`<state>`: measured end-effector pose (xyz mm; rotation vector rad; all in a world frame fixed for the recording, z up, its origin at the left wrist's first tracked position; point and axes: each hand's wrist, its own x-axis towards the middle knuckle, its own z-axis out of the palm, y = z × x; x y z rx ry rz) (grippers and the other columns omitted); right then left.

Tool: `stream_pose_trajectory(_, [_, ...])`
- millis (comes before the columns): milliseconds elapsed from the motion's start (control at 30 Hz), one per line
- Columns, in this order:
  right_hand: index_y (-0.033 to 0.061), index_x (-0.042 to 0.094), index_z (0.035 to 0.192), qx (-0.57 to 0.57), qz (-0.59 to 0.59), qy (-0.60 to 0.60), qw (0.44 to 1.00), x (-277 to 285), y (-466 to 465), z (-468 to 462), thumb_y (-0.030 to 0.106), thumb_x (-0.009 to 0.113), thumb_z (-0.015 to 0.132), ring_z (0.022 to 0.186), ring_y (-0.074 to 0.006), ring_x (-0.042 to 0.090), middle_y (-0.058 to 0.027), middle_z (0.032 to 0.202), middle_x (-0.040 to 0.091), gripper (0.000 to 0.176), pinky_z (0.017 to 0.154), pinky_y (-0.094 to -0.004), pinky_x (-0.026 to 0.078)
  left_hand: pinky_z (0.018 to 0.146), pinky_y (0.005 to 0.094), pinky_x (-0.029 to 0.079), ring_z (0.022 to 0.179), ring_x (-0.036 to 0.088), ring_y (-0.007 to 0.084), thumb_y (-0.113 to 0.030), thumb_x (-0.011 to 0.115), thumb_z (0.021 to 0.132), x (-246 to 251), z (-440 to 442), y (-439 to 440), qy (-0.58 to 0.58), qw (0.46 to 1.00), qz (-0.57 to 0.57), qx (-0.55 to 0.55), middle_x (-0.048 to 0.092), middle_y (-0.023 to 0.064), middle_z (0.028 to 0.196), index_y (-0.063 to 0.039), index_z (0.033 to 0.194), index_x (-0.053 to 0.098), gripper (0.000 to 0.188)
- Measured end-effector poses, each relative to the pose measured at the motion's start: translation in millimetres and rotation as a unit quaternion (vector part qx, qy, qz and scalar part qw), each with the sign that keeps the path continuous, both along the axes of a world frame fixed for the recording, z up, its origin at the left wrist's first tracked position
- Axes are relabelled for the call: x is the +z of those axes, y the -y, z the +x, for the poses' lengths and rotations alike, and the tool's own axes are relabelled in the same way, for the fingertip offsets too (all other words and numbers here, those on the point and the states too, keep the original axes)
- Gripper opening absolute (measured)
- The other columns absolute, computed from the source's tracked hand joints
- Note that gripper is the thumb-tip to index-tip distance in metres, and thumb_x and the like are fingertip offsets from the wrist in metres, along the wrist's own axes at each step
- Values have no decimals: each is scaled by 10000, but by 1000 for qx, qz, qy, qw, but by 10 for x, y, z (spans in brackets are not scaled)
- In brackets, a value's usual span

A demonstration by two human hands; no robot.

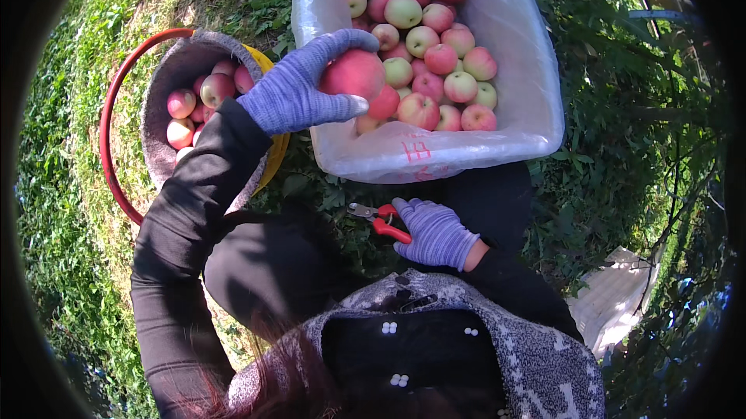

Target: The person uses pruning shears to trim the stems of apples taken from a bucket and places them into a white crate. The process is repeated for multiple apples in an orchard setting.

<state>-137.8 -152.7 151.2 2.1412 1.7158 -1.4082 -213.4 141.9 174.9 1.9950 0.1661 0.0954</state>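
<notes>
My left hand (303,81), in a purple knit glove, grips a large red apple (354,75) over the near left side of a box lined with clear plastic (513,81). Red and pale green apples (428,57) lie loose inside that box. Lower down, close to my knees, my right hand (434,229) wears a matching glove and holds small red-handled pruning snips (382,221). Their short metal blades point left and look slightly apart. To the left, a yellow bucket with a grey cloth lining (154,127) contains more apples (217,89), partly hidden behind my left forearm.
The bucket's red handle (108,121) arcs out to its left. Grass and weeds (76,186) cover the ground. Thin branches (676,215) hang along the right side, above a pale flat sheet (615,296). Red writing marks the liner's near side.
</notes>
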Motion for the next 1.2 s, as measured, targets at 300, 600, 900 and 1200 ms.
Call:
stream_pose_trajectory(300, [-45, 442, 1349, 5, 23, -34, 999, -196, 14, 9, 369, 693, 770, 992, -380, 620, -239, 1104, 608, 754, 897, -435, 493, 863, 448, 522, 982, 623, 432, -380, 743, 759, -601, 961, 458, -225, 909, 324, -135, 557, 267, 1110, -153, 1350, 453, 696])
stream_pose_trajectory(600, [-45, 435, 1351, 25, 67, -36, 997, -216, 75, 21, 366, 696, 752, 1035, -379, 592, -245, 1140, 585, 771, 919, -439, 476, 813, 296, 547, 933, 664, 175, -208, 664, 914, -187, -17, -761, 24, 962, -164, 219, 670, 100, 1076, -20, 1257, 579, 400])
stream_pose_trajectory(900, [-59, 451, 1323, 28, 83, -23, 996, -169, 55, -13, 312, 695, 725, 1001, -374, 593, -231, 1103, 592, 745, 884, -436, 481, 858, 349, 537, 1014, 624, 283, -268, 750, 829, -1566, -1564, -1616, -297, 810, 148, 484, 612, 174, 1194, -110, 1422, 405, 704])
stream_pose_trajectory(1200, [3, 411, 1399, -97, 122, -255, 954, 278, -259, -81, 225, 773, 726, 1078, -342, 598, -187, 1178, 585, 796, 943, -390, 482, 1015, 502, 443, 1303, 429, 361, -276, 741, 803, -1450, -1553, -1102, 0, 802, -324, 502, 415, 199, 1415, -171, 1415, 417, 700])
